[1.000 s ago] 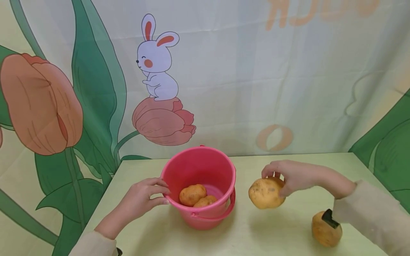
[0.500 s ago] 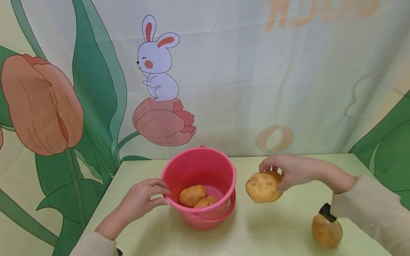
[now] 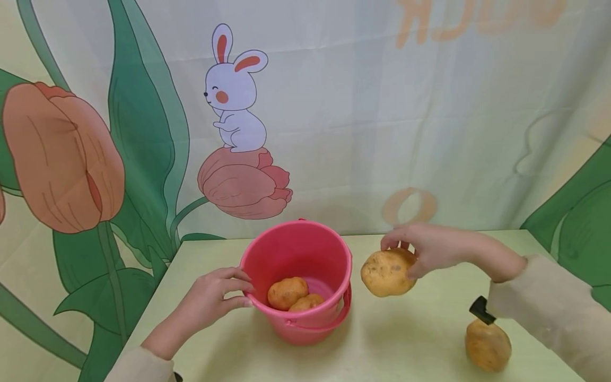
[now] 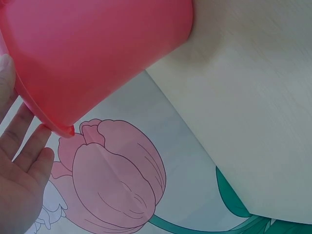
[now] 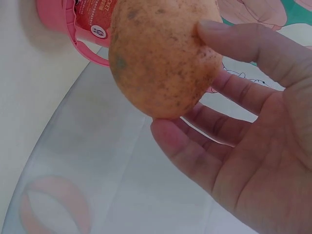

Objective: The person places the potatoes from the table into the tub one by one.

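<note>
A large potato (image 3: pixel 387 273) is held in the air right of the pink bucket (image 3: pixel 305 321), clear above the table. My right hand (image 3: pixel 425 246) grips it between thumb and fingers; in the right wrist view the potato (image 5: pixel 161 58) has brown specks and a greenish spot. My left hand (image 3: pixel 215 292) holds the bucket's left rim, fingers over the edge and thumb on the near side. From the left wrist, the hand (image 4: pixel 22 170) shows at the rim of the bucket (image 4: pixel 97 53). Two potatoes (image 3: pixel 288 293) lie inside the bucket.
Another potato (image 3: pixel 488 347) rests on the pale table (image 3: pixel 406 350) at the right, below my right sleeve. The bucket's handle (image 3: pixel 341 313) hangs down its right front. Behind the table hangs a printed cloth (image 3: pixel 334 132) with a rabbit and tulips.
My right hand has moved up and a little left with the potato, nearer the bucket. My left hand and the bucket stay in place.
</note>
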{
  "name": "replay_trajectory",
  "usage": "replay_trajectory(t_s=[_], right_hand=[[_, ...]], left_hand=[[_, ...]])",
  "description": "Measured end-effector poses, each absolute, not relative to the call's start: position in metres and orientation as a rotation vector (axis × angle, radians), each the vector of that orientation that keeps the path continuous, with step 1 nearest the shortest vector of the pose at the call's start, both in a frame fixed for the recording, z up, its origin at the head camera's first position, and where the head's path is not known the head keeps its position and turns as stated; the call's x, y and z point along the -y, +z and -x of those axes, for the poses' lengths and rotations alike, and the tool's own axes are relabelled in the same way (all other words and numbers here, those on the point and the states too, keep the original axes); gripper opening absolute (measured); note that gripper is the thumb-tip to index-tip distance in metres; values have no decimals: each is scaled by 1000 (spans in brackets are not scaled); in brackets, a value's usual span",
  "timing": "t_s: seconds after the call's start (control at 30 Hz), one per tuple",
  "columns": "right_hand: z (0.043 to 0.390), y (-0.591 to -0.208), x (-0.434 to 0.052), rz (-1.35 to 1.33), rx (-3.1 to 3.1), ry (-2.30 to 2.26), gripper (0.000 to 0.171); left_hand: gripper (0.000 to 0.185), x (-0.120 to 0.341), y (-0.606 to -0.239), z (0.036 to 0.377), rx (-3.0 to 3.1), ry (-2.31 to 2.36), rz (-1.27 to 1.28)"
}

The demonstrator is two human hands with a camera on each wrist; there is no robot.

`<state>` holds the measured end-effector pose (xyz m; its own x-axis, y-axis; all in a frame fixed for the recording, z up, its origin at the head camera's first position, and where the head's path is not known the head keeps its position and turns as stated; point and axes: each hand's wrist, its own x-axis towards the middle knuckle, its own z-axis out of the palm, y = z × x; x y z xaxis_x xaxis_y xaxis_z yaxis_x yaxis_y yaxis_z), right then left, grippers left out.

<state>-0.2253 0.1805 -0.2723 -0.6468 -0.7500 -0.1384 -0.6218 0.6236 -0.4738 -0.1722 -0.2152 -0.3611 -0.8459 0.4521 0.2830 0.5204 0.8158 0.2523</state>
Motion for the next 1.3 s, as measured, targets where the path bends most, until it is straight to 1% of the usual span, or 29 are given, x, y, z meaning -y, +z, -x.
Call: replay_trajectory(t_s=[0.63,1.3], right_hand=[[234,-257,-158,1137,-2555,-438,41],[246,-248,-132,1167,-2521,-454,37]], left_hand=[[24,218,-363,172,2773,-463,770],[24,216,-361,173,2783,-473,761]])
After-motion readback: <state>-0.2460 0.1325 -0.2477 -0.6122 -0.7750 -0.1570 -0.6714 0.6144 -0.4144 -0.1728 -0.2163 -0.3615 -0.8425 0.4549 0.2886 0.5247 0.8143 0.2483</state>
